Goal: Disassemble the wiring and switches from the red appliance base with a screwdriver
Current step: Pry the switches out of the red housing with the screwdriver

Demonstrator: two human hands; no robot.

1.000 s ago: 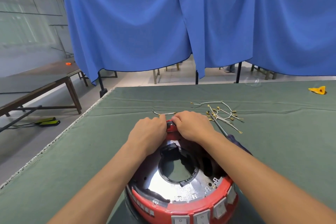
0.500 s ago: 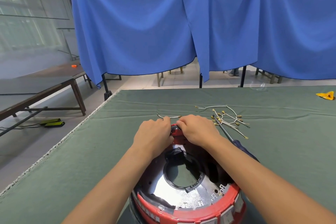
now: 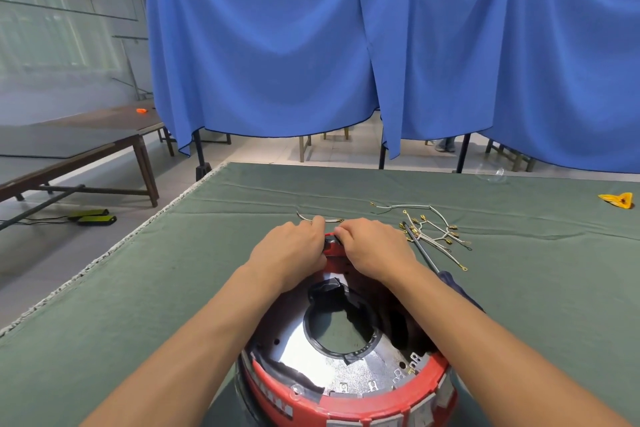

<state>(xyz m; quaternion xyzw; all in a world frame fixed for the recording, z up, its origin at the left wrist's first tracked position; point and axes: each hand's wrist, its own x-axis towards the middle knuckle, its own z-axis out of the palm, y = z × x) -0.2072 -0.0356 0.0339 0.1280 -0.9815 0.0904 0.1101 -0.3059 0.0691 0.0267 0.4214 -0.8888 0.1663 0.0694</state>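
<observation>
The round red appliance base (image 3: 349,402) lies on the green table with its silver inside and black centre ring facing up. My left hand (image 3: 289,250) and my right hand (image 3: 375,248) both grip its far rim, fingers curled over the edge around a small dark part there; the fingertips are hidden. A screwdriver (image 3: 427,262) with a dark blue handle lies on the cloth just right of my right wrist. A bundle of removed white wires (image 3: 431,230) with brass terminals sits beyond it, and one loose wire (image 3: 320,218) lies just past my fingers.
The green table cloth (image 3: 173,288) ends at a frayed left edge. A yellow plastic piece (image 3: 618,200) lies at the far right. Blue curtains (image 3: 346,45) hang behind the table. A wooden bench (image 3: 86,149) stands to the left on the floor.
Both hands have stayed on the base's far rim. The view has shifted slightly, so the base sits a little more to the right in the frame.
</observation>
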